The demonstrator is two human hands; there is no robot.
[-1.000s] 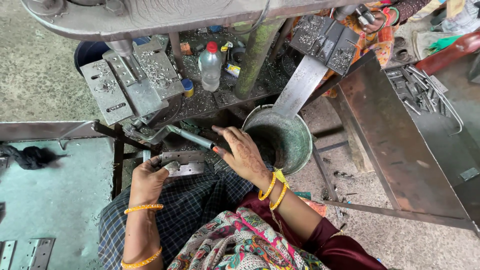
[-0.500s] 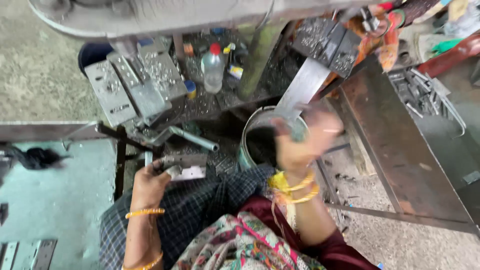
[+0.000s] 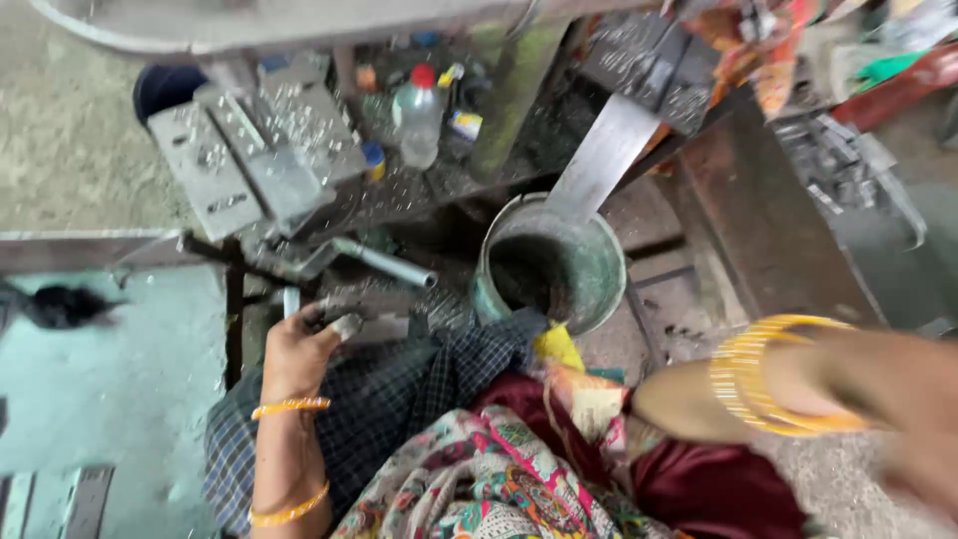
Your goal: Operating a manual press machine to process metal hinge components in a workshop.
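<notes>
My left hand [image 3: 299, 349] rests at my lap's edge with its fingers closed on a small grey metal piece [image 3: 345, 324]. Just above it a steel rod handle [image 3: 387, 266] juts from the machine. My right hand [image 3: 898, 399] is far out to the right, blurred, with yellow bangles [image 3: 768, 374] at the wrist. I cannot tell whether it holds anything. A green metal bucket [image 3: 604, 269] stands between my two hands, under a slanted steel chute [image 3: 599, 160].
Perforated grey metal plates [image 3: 249, 155] lie at the upper left. Beside them stands a plastic bottle with a red cap [image 3: 419, 115]. A rusty metal bench [image 3: 768, 230] with loose metal parts [image 3: 848, 170] runs along the right. A pale green surface [image 3: 120, 399] lies at the left.
My right hand left the rod beside my left hand, passed over the bucket and swung far out to the right. My left hand stayed on the metal piece.
</notes>
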